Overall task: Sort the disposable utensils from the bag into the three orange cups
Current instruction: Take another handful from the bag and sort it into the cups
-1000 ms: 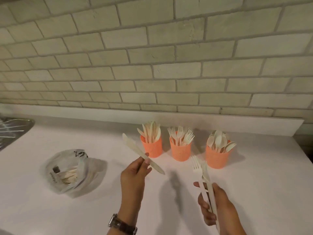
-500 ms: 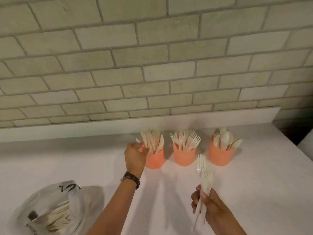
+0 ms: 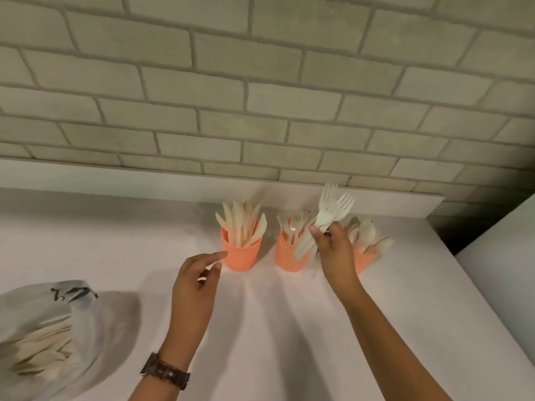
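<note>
Only candidate for text right now is the bag [image 3: 95, 328], lower left of frame. It has black print marks [image 3: 73, 293] on its crumpled top fold, but they're too blurred & creased and I can't make out a single letter or no. Nothing legible in this view.

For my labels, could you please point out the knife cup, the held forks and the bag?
knife cup [image 3: 241, 256]: head view, front wall.
held forks [image 3: 326, 211]: head view, fork head.
bag [image 3: 58, 308]: head view, upper plastic.
</note>
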`<state>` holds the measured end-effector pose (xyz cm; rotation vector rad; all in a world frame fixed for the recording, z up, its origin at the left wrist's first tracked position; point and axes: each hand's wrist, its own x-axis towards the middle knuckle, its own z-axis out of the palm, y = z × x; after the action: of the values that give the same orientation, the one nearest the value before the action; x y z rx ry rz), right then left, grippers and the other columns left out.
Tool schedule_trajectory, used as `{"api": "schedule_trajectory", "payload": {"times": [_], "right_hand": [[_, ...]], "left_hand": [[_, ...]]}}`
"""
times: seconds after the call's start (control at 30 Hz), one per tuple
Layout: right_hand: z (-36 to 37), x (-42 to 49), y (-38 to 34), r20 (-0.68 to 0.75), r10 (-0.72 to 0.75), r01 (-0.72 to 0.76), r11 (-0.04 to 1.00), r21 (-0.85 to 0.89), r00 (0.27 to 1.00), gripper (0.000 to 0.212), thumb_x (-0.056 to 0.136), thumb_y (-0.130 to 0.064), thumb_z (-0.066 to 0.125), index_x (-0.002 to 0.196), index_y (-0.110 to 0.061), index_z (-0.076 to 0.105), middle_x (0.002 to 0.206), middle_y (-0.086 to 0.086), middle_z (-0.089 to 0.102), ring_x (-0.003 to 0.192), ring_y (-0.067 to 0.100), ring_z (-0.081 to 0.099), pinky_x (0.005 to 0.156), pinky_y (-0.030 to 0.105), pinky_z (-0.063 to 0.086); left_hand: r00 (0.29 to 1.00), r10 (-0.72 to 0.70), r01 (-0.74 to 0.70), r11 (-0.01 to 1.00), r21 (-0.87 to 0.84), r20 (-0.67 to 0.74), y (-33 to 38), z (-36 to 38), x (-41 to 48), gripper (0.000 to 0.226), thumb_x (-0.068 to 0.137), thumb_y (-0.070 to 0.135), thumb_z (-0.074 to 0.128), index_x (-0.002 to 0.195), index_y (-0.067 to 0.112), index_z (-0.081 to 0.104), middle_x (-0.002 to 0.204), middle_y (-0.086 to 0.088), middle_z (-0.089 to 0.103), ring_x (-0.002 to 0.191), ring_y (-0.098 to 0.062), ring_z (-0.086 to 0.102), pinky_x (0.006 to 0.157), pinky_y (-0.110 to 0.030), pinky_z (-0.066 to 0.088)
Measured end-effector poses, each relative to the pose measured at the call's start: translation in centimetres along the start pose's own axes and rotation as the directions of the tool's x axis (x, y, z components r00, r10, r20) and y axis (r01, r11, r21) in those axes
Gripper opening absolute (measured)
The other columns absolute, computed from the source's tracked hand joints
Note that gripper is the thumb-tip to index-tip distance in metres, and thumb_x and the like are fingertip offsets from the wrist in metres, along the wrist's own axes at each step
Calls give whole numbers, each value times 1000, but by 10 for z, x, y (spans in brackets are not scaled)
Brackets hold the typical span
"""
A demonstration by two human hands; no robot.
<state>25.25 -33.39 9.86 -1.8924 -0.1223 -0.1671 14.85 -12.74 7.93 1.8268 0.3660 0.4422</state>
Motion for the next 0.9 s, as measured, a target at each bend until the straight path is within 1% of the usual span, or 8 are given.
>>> {"api": "schedule_trajectory", "payload": {"times": [0.17,0.27,0.37,0.47,0.6,0.73,0.8,0.9], "right_hand": [[19,47,-4,-43,-91,79,971,-224,995,28,89,-16,60,64,-11,48,57,-2,45,52,10,41,51,13,33],[30,54,10,-7,-6,4,936,-352,1000,41,87,-9,61,56,-18,35,53,-5,37,51,13,38,45,13,29],[33,55,20,30,74,-58,929,-365,997,15,86,-11,59,72,-10,56,64,-1,54,66,25,57,57,23,39],[37,56,17,68,99,-67,925,-373,993,5,85,-6,57,81,-5,59,66,3,53,71,23,52,58,22,35],[38,58,9,21,109,-99,960,-261,994,15,89,-2,52,102,6,53,86,17,61,79,29,57,56,21,35],[37,53,-5,28,123,-125,988,94,992,22,94,7,34,112,-5,36,74,12,50,46,10,56,36,15,42],[40,52,2,57,124,-129,987,98,991,22,93,9,32,107,-7,36,70,11,46,36,4,52,31,17,39],[45,47,15,94,150,-152,988,14,984,17,91,10,39,101,-2,46,80,14,52,56,8,56,42,11,44]], "left_hand": [[996,-75,72,995,-70,-39,-8,-18,-3,56,91,1,46,81,52,66,98,17,63,82,3,56,71,-9,44],[994,-99,95,992,-80,-56,-9,-23,-3,62,91,1,44,79,58,64,93,31,60,82,0,57,73,-14,46],[993,-96,90,992,-90,-67,-8,-23,-5,60,91,1,45,79,56,65,92,30,61,81,3,57,69,-7,44],[993,-98,90,990,-109,-71,-8,-21,-10,56,91,1,46,78,51,68,97,16,66,84,2,58,72,-13,45],[994,-90,79,986,-145,-69,-4,-20,-15,60,91,-1,47,76,54,68,96,12,67,73,0,58,67,-10,46],[993,-90,79,987,-140,-77,-2,-22,-20,68,91,-5,44,73,56,67,96,5,65,66,-1,57,62,-6,46],[991,-103,91,986,-143,-80,0,-23,-23,69,91,-6,43,72,55,67,94,5,64,63,-1,57,60,-6,46],[990,-112,100,986,-133,-90,0,-23,-26,71,91,-7,42,69,56,67,86,12,66,61,-1,56,59,-6,46]]}}
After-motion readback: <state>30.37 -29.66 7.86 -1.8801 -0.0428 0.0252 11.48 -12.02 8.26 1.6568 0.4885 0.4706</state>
